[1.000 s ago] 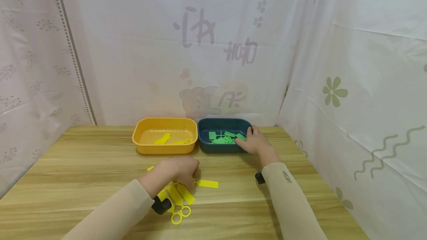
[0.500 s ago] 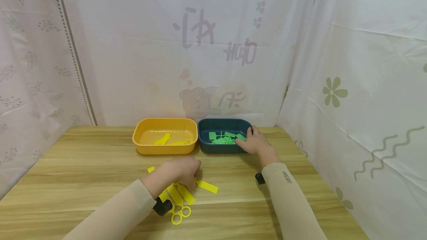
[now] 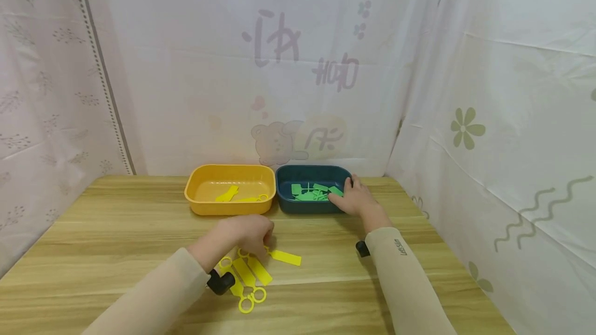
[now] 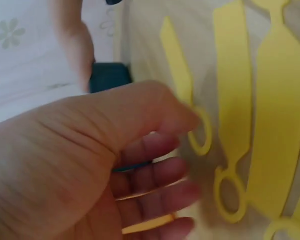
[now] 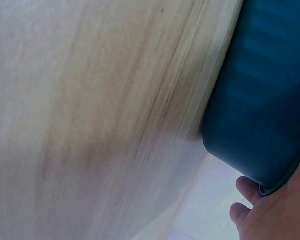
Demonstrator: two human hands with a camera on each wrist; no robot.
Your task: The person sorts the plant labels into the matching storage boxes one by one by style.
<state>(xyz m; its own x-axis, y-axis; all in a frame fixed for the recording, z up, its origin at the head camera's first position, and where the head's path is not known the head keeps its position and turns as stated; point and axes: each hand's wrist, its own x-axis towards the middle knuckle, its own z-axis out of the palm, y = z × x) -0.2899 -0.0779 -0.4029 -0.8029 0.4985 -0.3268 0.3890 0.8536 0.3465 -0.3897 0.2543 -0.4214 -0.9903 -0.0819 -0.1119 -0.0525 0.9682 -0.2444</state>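
Note:
My left hand [image 3: 249, 234] is low over the table, among flat yellow tags [image 3: 259, 270] that each have a ring at one end. Its thumb tip overlaps the ring of one yellow tag [image 3: 286, 258]; whether it pinches that ring I cannot tell. The left wrist view shows the other fingers curved below the thumb, near the same tag [image 4: 176, 60]. My right hand [image 3: 356, 200] holds the dark blue box [image 3: 302, 207] at its right end, thumb over the rim. In the right wrist view, fingertips wrap past the corner of this box [image 5: 260, 100].
Green pieces [image 3: 312, 194] lie in the blue box. Beside it on the left stands a yellow box [image 3: 223, 209] with a few yellow tags [image 3: 228, 194] inside. Both sit near the back edge of the wooden table [image 3: 116, 231], before a printed cloth [image 3: 209, 92].
My left hand has shifted slightly left. The yellow tag at its fingertips has tilted and slid a little left too. The right hand and both boxes stay in place.

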